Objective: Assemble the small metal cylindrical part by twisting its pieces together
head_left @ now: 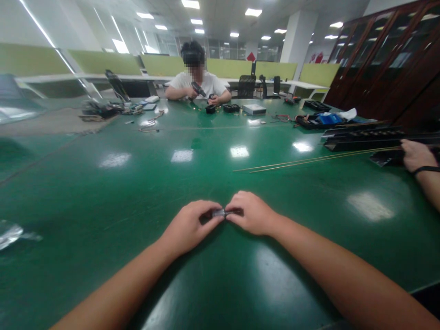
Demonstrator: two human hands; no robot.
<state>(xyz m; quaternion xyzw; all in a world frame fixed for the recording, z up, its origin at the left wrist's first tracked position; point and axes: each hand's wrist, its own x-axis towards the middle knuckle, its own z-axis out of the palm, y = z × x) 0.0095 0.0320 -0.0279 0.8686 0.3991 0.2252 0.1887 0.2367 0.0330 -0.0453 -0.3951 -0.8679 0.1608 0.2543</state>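
Observation:
Just above the green tabletop, my two hands meet around a small silvery cylindrical piece (218,213). The thumb and fingers of my left hand (192,224) are closed on its wider, shiny end. My right hand (250,213) pinches a thinner, darker section that sticks out on the right. Fingers cover much of the piece, so its exact kind cannot be made out. Both forearms reach in from the lower corners of the view.
Two long thin brass-coloured rods (295,162) lie beyond my right hand, beside black metal channels (360,137). Another person's hand (417,156) rests there. Across the table (154,169) a person (197,82) holds a power drill (198,89). Crumpled clear plastic (10,233) lies at left.

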